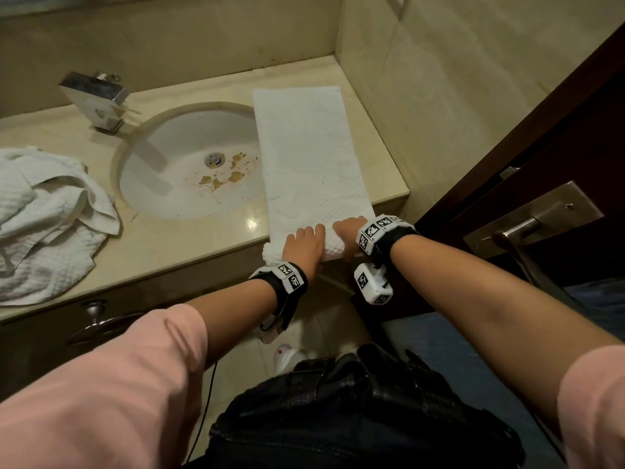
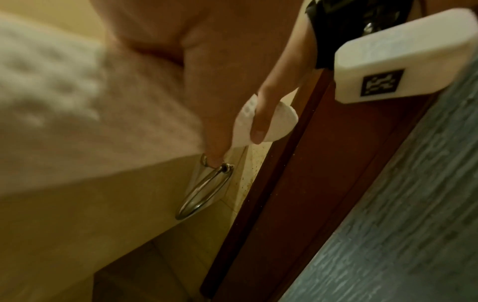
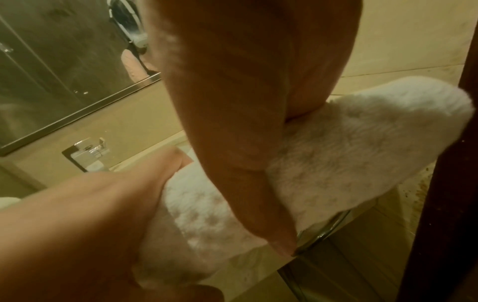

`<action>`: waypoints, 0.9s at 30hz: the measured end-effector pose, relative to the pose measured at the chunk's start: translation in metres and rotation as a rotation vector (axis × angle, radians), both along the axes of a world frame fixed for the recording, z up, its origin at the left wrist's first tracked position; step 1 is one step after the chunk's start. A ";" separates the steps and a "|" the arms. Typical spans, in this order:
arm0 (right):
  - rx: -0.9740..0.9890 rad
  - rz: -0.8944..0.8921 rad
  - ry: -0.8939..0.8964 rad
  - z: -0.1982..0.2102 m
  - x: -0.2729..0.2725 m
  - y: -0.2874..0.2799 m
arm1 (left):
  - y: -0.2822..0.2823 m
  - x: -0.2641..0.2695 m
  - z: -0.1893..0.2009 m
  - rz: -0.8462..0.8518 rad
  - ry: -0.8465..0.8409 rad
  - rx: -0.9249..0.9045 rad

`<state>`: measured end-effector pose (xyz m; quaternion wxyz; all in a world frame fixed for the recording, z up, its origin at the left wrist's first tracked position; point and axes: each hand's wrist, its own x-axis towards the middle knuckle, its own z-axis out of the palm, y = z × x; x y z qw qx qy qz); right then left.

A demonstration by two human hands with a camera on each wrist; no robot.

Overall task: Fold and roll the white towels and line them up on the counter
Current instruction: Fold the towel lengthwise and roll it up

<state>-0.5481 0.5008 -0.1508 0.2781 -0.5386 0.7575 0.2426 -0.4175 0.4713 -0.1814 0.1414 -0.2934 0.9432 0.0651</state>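
A long folded white towel (image 1: 311,157) lies on the beige counter (image 1: 176,245) to the right of the sink, running from the back wall to the front edge. Its near end is wound into a short roll (image 1: 334,250) at the counter's front edge. My left hand (image 1: 304,240) grips the roll's left part, fingers curled over it. My right hand (image 1: 348,230) grips the right part, thumb under the roll (image 3: 336,153). The left wrist view shows the roll's round end (image 2: 283,120) with the right thumb across it.
A crumpled white towel (image 1: 50,225) lies on the counter at the far left. The sink (image 1: 203,130) with brown stains and a square chrome faucet (image 1: 98,99) sit between. A dark wooden door (image 1: 558,147) with a metal handle (image 1: 527,225) stands close on the right. A towel ring (image 2: 204,192) hangs below the counter.
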 end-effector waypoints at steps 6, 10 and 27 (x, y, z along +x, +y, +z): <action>0.125 -0.006 -0.040 0.003 -0.008 -0.006 | -0.002 -0.008 0.001 0.032 -0.001 0.027; 0.083 -0.016 -0.029 -0.007 -0.006 -0.004 | -0.011 -0.012 0.001 -0.001 -0.015 0.078; -0.427 -0.080 0.132 -0.023 0.015 0.022 | -0.040 -0.031 0.013 -0.038 -0.159 0.327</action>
